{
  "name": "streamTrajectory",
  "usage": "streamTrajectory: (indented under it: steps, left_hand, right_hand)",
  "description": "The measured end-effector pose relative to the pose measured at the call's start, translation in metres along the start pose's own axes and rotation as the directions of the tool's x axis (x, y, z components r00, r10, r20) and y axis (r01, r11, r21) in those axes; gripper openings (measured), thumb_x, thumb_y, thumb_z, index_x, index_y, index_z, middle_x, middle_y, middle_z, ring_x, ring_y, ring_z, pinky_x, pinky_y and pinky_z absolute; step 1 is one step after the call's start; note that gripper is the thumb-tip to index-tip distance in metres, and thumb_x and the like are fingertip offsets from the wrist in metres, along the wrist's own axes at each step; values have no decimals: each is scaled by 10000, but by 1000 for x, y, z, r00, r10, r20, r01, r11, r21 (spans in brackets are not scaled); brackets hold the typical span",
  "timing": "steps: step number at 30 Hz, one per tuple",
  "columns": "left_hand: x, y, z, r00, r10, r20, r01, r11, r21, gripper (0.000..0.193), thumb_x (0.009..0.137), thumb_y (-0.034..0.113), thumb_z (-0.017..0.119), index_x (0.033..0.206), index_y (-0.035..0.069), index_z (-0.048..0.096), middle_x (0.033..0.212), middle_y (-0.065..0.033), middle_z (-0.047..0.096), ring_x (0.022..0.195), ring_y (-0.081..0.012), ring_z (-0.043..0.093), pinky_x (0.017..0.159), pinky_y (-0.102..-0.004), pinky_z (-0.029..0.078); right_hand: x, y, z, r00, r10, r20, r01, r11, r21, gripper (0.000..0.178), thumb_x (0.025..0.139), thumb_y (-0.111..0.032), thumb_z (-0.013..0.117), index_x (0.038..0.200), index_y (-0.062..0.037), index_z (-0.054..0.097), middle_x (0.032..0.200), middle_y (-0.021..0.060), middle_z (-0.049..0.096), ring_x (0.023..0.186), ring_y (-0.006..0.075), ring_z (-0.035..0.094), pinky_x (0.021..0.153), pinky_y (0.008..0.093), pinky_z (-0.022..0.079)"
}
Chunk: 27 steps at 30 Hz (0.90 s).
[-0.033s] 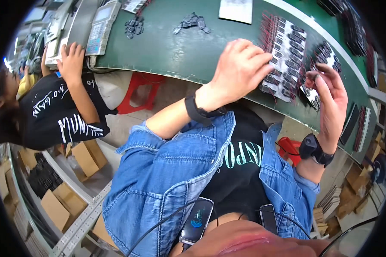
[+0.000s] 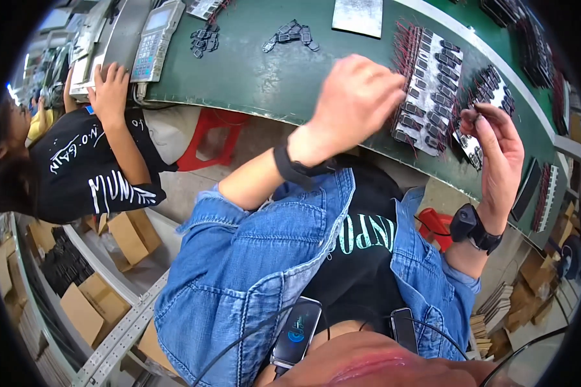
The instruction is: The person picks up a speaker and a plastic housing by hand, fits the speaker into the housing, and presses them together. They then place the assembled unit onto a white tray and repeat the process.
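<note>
A white tray (image 2: 426, 90) lies on the green worktable, with rows of small black rectangular parts on it and thin red wires along its left side. My left hand (image 2: 355, 103), smeared by motion, is over the tray's left edge with thumb and fingers drawn together. Whatever its fingertips hold cannot be made out. To the right of the tray, my right hand (image 2: 500, 138) pinches a small dark piece (image 2: 474, 116) between thumb and fingers. Beneath and beyond that hand is a second white tray (image 2: 495, 90) with similar black parts, partly hidden.
Loose black parts lie in two piles (image 2: 290, 35) farther left, near a white plate (image 2: 357, 17). A keypad device (image 2: 153, 42) stands at the table's left end, beside another person's hand (image 2: 110, 93). Stacked black parts (image 2: 532, 48) are at the far right. A red stool (image 2: 213, 138) stands below.
My left hand has shifted slightly left and away from the tray's parts, and it is more blurred. My right hand stays almost in place.
</note>
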<state>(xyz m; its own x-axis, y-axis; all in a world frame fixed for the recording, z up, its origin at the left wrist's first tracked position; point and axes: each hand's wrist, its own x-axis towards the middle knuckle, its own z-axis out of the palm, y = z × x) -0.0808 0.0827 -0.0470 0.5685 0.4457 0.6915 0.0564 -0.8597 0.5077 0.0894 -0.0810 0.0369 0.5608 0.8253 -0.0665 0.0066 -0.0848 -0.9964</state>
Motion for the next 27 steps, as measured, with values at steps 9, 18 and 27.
streamTrajectory:
  steps: [9, 18, 27]
  left_hand:
    - [13, -93, -64, 905, -399, 149, 235, 760, 606, 169, 835, 225, 727, 849, 65, 675, 803, -102, 685, 822, -301, 673, 713, -415, 536]
    - [16, -62, -55, 953, -260, 156, 158, 864, 478, 141, 866, 222, 718, 877, 85, 687, 836, -91, 701, 766, -287, 690, 676, -380, 544]
    - [13, 47, -20, 857, -234, 459, 397, 868, -300, 182, 921, 122, 678, 1084, 47, 714, 949, -92, 738, 811, -183, 713, 720, -283, 561]
  right_hand:
    - [-2, 2, -6, 999, -52, 6, 52, 997, -57, 147, 971, -66, 621, 1105, -9, 638, 1049, 75, 666, 906, 126, 648, 832, 267, 503]
    - [-16, 10, 3, 997, 31, 74, -30, 999, -24, 152, 965, -69, 625, 1107, -17, 640, 1107, 73, 659, 907, 119, 649, 821, 248, 506]
    - [-13, 32, 19, 981, -27, 191, 24, 1000, 17, 180, 962, -101, 653, 1107, 5, 636, 1062, 53, 668, 901, 109, 652, 833, 250, 531]
